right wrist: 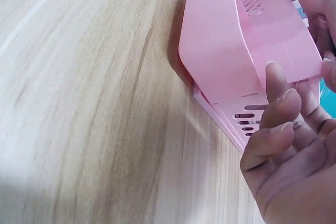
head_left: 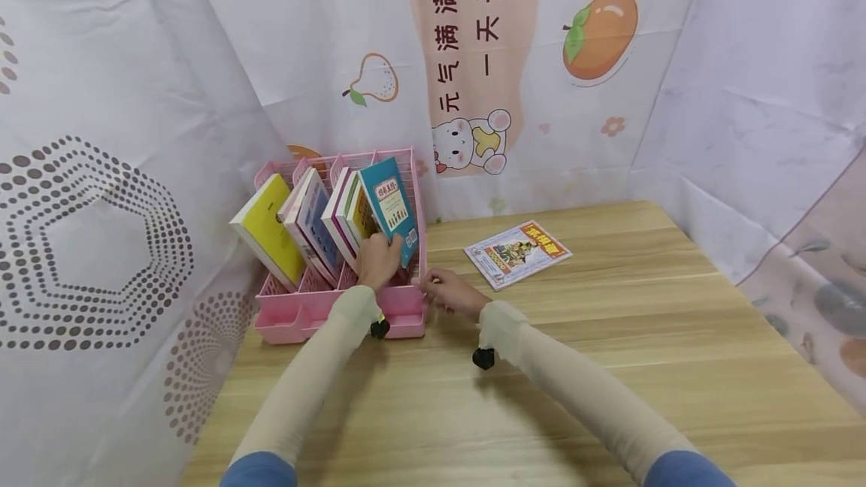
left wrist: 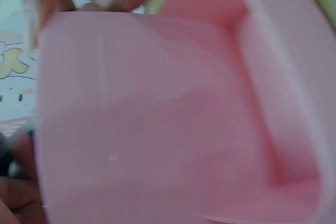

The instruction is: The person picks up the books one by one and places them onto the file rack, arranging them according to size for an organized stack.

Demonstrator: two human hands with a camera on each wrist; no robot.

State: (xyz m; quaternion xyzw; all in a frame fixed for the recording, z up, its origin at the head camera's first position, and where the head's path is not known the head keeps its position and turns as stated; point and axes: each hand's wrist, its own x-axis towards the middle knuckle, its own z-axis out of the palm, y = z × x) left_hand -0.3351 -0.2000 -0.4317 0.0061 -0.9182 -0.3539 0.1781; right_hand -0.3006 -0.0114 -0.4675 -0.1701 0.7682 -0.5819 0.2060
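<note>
A pink book rack (head_left: 318,295) with several compartments stands at the back left of the table. In its right compartment leans a teal book (head_left: 389,198), its white label facing out. My left hand (head_left: 377,263) reaches over the rack's front and grips the teal book's lower left edge, thumb by the cover; the other fingertips are mostly hidden. At the rack's right front corner, my right hand (head_left: 455,293) pinches the pink edge with curled fingers. The right wrist view shows those fingers (right wrist: 281,109) against the side panel, while pink plastic fills most of the left wrist view.
Left of the teal book, the rack holds a yellow book (head_left: 274,228), a blue-covered book (head_left: 318,220) and several thinner white-edged ones. A booklet with a colourful cover (head_left: 517,254) lies flat on the wooden table (head_left: 609,337). Printed curtains (head_left: 304,36) hang behind and at both sides.
</note>
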